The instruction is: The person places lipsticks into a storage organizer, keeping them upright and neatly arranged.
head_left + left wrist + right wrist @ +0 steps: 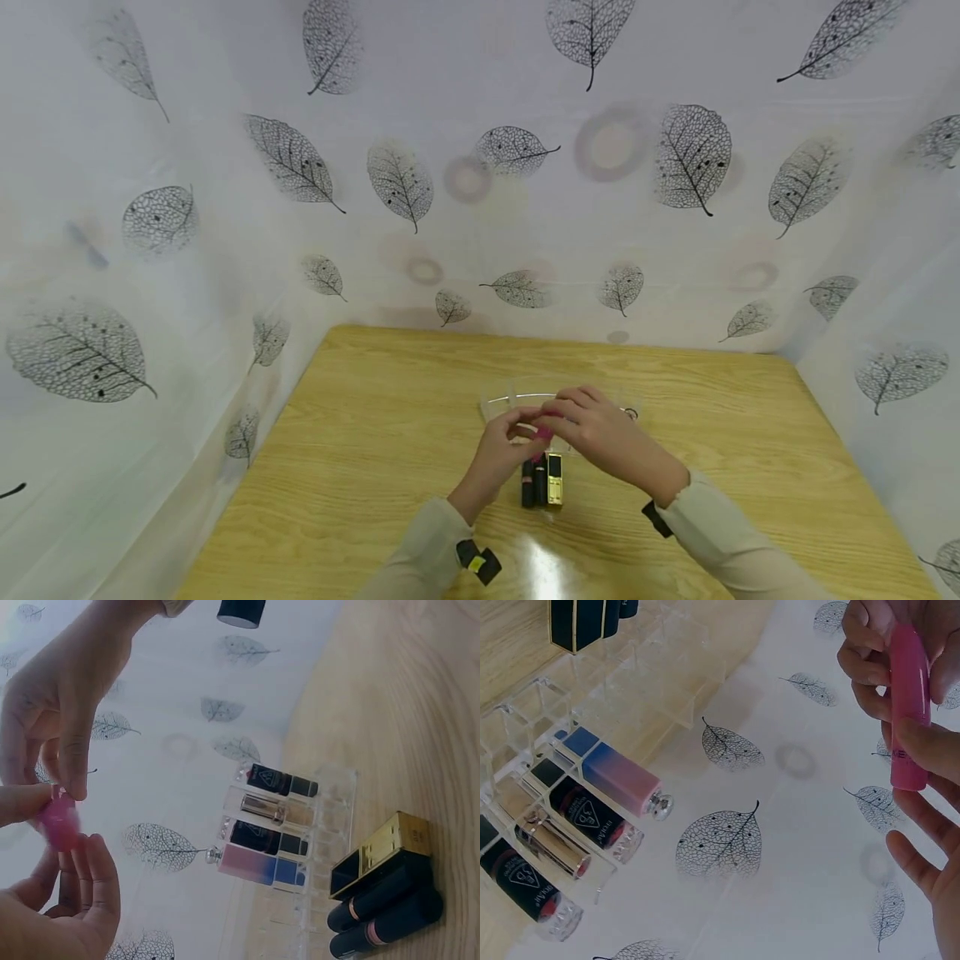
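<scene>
A glossy pink lipstick tube [910, 705] with small lettering near one end is held up between both hands above the table. My left hand [495, 457] pinches it from the left with fingers and thumb. On the other side my right hand [598, 429] grips it with thumb and fingertips, partly covering it in the head view. Just below the hands, two black lipsticks [528, 487] and a gold-and-black lipstick [555, 483] lie side by side on the table. Behind the hands is a clear lipstick organizer [497, 407].
Several lipsticks stand in one row of the organizer, among them a pink-and-blue one [619, 776] and a gold-toned one [551, 844]. Wood-grain table [390, 417] extends around them. White leaf-print curtains [465, 208] enclose the back and both sides.
</scene>
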A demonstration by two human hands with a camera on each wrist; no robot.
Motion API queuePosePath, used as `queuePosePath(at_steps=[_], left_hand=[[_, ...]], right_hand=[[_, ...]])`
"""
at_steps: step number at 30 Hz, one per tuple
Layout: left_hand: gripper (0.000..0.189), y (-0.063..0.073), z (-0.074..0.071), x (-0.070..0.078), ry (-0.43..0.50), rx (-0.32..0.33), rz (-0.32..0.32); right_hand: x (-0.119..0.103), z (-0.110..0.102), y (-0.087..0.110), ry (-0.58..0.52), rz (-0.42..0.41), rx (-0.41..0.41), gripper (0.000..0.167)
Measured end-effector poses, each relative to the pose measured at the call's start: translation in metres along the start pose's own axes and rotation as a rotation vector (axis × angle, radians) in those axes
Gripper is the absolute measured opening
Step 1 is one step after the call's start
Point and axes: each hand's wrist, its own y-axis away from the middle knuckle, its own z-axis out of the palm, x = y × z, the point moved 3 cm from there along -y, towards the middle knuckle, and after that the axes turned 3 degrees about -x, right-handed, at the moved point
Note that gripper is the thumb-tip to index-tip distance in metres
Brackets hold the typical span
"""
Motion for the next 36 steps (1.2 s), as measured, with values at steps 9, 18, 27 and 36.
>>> queuePosePath(at_steps=[9,18,27,36], left_hand=[[0.041,0.001,-0.003,0.004,0.062,0.024,0.100],[0.038,0.000,-0.001,0.006,0.074,0.099,0.124],[0.036,-0.002,0.000,0.006,0.065,0.161,0.131],[0.034,-0.002,0.000,0.010,0.009,0.152,0.147]], right_hand=[[0.001,0.012,0.012,-0.176,0.280,0.143,0.028],[-0.017,0.025,0.013,-0.434,0.593,0.210,0.028],[-0.026,0.027,0.008,-0.469,0.707,0.268,0.024],[-0.028,0.028,0.006,-0.503,0.757,0.221,0.027]])
